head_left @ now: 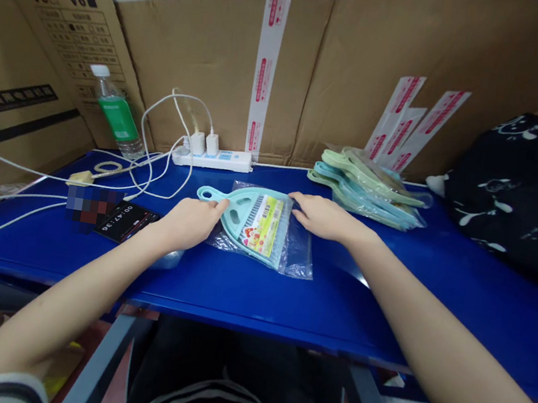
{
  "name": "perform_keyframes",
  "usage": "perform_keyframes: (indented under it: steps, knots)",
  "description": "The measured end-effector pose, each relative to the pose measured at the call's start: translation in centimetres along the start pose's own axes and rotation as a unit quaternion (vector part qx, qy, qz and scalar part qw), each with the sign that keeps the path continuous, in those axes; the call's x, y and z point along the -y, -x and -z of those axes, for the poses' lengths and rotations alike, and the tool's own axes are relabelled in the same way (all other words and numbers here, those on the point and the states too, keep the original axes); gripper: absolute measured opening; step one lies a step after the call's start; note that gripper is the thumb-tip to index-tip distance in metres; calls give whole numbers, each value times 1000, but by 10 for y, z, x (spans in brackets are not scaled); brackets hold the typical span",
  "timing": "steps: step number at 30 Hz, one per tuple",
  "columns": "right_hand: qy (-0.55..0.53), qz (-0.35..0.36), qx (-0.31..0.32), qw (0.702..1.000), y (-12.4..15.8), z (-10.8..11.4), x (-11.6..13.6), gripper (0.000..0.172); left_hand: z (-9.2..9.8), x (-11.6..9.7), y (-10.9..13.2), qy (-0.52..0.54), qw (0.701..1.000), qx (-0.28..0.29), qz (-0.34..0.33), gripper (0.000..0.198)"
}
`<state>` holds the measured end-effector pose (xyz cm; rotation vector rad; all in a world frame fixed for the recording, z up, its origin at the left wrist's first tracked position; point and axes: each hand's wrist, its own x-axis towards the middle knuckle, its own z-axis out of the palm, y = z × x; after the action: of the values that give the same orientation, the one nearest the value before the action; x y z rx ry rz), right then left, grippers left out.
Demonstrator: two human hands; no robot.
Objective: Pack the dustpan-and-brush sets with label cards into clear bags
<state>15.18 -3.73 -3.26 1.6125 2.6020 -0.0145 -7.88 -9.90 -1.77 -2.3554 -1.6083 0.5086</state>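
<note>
A light blue dustpan [241, 214] with a comb-like toothed strip and a bright printed card [264, 226] lies flat on the table, its looped handle pointing left. Around or beneath it spreads a clear plastic bag [300, 253]; I cannot tell how much of the dustpan is inside. My left hand [194, 222] is closed on the dustpan beside the handle, thumb on top. At the far right corner, my right hand [320, 216] has its fingertips bent down on the bag, touching the dustpan's edge. What lies under those fingertips is partly hidden.
Several bagged green and blue dustpans [369, 186] are stacked at the back right, near a dark patterned bag [528, 193]. A power strip [224, 160], white cables, a bottle [120, 117] and a phone with a timer [125, 220] are on the left. Cardboard [210, 51] walls the back.
</note>
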Motion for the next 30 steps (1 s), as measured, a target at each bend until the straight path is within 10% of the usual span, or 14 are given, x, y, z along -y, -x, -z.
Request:
perform_keyframes:
  steps: [30]
  knots:
    - [-7,5,-9,1000,-1,-3,-3,39,1,0,0,-4,1000,1,-1,42]
